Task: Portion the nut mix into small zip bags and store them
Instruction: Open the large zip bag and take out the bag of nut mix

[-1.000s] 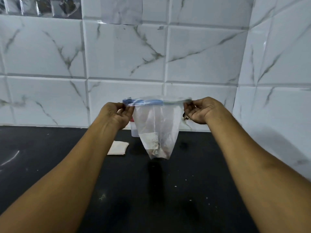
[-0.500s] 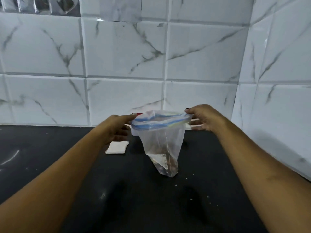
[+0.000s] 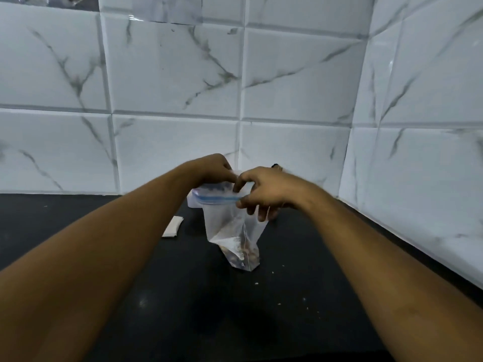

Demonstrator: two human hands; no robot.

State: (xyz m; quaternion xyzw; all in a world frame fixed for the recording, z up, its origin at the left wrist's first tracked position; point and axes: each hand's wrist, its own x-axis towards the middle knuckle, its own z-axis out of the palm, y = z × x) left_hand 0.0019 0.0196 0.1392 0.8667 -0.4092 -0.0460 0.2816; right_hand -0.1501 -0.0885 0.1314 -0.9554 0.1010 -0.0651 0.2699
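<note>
I take this for a home kitchen corner. Glossy white marble-look tiles [image 3: 170,74] cover the wall across the upper half of the frame and turn a corner at the right. A dark countertop [image 3: 78,218] fills the lower half, with pale crumbs [image 3: 256,283] scattered right of centre. At mid-frame is a zip bag [image 3: 232,231] holding some nut mix.

1. We see a clear zip bag [image 3: 230,226], its seal strip [image 3: 217,199] blue.
2. We spot brown nut mix [image 3: 243,253] inside.
3. Black countertop [image 3: 209,309], speckled pale.
4. White wall tiles [image 3: 287,74], grey marble veins.
5. White folded scrap [image 3: 172,226].
</note>
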